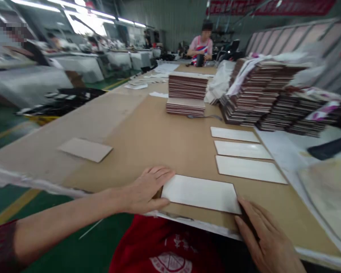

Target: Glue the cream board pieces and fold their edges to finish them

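Observation:
A white rectangular board with thin dark edges lies flat near the front edge of the table, between my two hands. My left hand grips its left end, fingers along the far corner and thumb at the near corner. At the right end, my right hand has its fingertips and thumb against the short edge. Three similar white boards, the nearest a white panel, lie in a row beyond, to the right. A plain beige board rests alone on the left.
A stack of brown-edged boards stands mid-table. Taller piles of boards with plastic sheeting rise at the right. A person in a striped apron works at the table's far end. Dark material lies off the left side.

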A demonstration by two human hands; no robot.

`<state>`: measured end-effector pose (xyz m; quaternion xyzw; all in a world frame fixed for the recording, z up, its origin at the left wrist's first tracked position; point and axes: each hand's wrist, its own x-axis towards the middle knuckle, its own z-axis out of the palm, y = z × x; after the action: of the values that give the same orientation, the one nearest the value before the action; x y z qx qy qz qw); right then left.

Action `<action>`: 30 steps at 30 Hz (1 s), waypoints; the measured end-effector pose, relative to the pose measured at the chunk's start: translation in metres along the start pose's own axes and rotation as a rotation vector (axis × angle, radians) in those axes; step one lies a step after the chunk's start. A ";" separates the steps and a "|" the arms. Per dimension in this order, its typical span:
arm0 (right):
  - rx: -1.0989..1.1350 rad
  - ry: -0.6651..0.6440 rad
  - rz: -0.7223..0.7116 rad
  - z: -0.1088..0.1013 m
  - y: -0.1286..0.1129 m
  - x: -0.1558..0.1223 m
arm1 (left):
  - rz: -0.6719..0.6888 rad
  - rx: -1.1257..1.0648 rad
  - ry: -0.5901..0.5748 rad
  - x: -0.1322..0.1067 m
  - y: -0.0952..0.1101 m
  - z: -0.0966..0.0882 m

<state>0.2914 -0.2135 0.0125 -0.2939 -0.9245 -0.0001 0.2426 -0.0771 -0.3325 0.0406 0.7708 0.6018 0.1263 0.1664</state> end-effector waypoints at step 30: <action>0.077 0.028 -0.405 0.041 -0.023 0.049 | -0.534 0.047 -0.169 -0.136 -0.205 -0.155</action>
<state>0.2261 -0.1998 0.0019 -0.0926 -0.9606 -0.0177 0.2613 -0.3528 -0.4028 0.0990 0.5964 0.7703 -0.0010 0.2255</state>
